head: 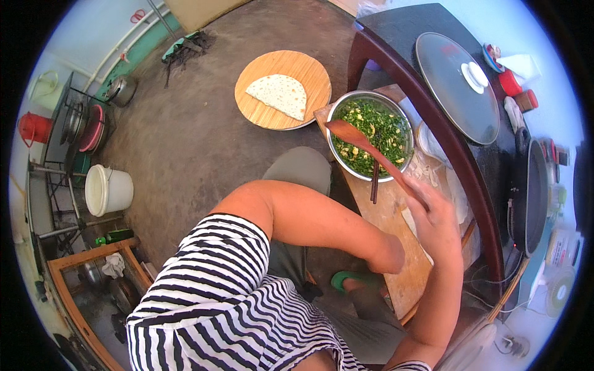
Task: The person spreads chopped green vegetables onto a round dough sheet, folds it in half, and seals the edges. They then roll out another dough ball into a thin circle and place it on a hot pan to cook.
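Note:
My right hand grips the handle of a wooden spatula. The spatula's blade reaches over a steel bowl of chopped greens mixed with yellow bits. A pair of dark chopsticks leans in this bowl, ends over its near rim. My left hand is bent down over the wooden board, and its fingers are hidden behind the wrist. Between my hands, a strip of pale flat dough shows on the board, mostly covered by my right hand and forearm.
A half-moon flatbread lies on a round slatted bamboo mat beyond my knee. To the right, a dark counter carries a glass lid and a black electric pan. A white bucket stands at left.

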A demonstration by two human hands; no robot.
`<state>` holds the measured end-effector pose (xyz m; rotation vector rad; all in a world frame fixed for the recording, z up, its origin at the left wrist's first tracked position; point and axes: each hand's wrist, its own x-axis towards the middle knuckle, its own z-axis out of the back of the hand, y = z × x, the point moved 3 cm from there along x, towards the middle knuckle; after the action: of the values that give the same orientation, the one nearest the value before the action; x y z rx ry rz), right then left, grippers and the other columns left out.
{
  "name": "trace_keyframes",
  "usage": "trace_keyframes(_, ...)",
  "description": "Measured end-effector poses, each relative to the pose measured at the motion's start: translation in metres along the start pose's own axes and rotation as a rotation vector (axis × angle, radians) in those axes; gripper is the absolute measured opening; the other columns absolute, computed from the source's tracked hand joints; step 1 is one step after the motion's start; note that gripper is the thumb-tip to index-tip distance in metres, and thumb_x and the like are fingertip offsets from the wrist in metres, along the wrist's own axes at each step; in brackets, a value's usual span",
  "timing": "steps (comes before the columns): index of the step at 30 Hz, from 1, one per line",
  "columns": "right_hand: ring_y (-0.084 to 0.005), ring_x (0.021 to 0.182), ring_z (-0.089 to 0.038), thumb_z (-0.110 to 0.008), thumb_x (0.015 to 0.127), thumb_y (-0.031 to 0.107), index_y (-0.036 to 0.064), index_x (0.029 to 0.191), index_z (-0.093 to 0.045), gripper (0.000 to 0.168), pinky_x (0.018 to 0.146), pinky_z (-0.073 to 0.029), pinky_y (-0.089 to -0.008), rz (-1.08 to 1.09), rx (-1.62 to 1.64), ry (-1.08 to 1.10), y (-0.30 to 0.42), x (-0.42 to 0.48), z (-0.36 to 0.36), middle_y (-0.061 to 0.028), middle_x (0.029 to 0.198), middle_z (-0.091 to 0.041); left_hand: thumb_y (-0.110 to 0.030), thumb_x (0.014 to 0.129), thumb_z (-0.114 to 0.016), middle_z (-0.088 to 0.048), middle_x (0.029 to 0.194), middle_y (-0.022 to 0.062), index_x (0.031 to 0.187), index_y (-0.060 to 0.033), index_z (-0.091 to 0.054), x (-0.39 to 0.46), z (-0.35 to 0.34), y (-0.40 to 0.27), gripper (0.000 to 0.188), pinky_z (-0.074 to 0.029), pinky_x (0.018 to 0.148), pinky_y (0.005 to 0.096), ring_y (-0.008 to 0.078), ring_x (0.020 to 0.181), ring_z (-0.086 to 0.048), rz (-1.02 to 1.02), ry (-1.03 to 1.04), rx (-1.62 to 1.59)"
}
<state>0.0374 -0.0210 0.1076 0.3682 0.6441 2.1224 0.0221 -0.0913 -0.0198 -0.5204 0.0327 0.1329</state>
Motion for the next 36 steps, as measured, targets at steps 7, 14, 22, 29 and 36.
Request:
trace_keyframes(7, -0.0238, 0.112, -0.064, -0.062, 0.088, 0.005, -0.003, 0.119, -0.066, 0.033, 0.099, -0.045, -0.0338, -0.274, 0.184, -0.274, -0.036, -0.134, 0.068, -0.0153, 0.117, -0.069, -0.013, 0.079, -0.066, -0.069, 0.090, 0.0187, 0.092, -0.0036, -0.070, 0.024, -0.004, 0.002, 0.017, -0.054, 0.071, 0.0490, 0.0384, 0.085, -0.067, -0.053, 0.013, -0.064)
trace_keyframes(14, -0.0017, 0.065, -0.043, -0.052, 0.098, 0.004, 0.000, 0.136, -0.053, 0.038, 0.057, -0.036, -0.0176, -0.358, 0.354, -1.323, -0.087, -0.240, 0.125, 0.0037, 0.087, -0.054, -0.022, 0.086, -0.067, -0.063, 0.096, 0.0165, 0.114, -0.0060, -0.056, 0.008, 0.022, 0.002, 0.035, -0.052, 0.076, 0.0502, 0.0385, 0.089, -0.064, -0.030, -0.048, -0.070)
trace_keyframes(22, -0.0321, 0.110, -0.065, -0.057, 0.095, 0.011, -0.003, 0.125, -0.061, 0.033, 0.092, -0.050, -0.0393, -0.833, -0.326, -1.320, -0.233, -0.336, 0.173, -0.0183, 0.120, -0.067, -0.022, 0.086, -0.065, -0.063, 0.093, 0.0171, 0.113, -0.0052, -0.056, 0.029, -0.007, 0.010, 0.033, -0.052, 0.073, 0.0506, 0.0396, 0.085, -0.064, -0.066, 0.023, -0.067)
trace_keyframes(29, -0.0391, 0.107, -0.065, -0.060, 0.094, 0.022, 0.007, 0.124, -0.064, 0.033, 0.091, -0.050, -0.0427, -0.906, -0.526, -0.895, -0.314, -0.323, 0.228, -0.0248, 0.111, -0.067, -0.023, 0.087, -0.065, -0.063, 0.092, 0.0172, 0.112, -0.0051, -0.056, 0.039, -0.016, 0.025, 0.032, -0.051, 0.072, 0.0510, 0.0400, 0.084, -0.064, 0.001, 0.056, -0.081)
trace_keyframes(36, -0.0406, 0.091, -0.063, -0.064, 0.090, 0.023, 0.004, 0.102, -0.069, 0.023, 0.084, -0.050, -0.0475, -0.608, -1.086, -0.931, -0.320, -0.309, 0.216, -0.0187, 0.094, -0.068, -0.022, 0.086, -0.065, -0.063, 0.097, 0.0167, 0.110, -0.0051, -0.057, 0.046, -0.024, 0.032, 0.030, -0.052, 0.075, 0.0497, 0.0395, 0.090, -0.063, 0.089, 0.039, -0.085)
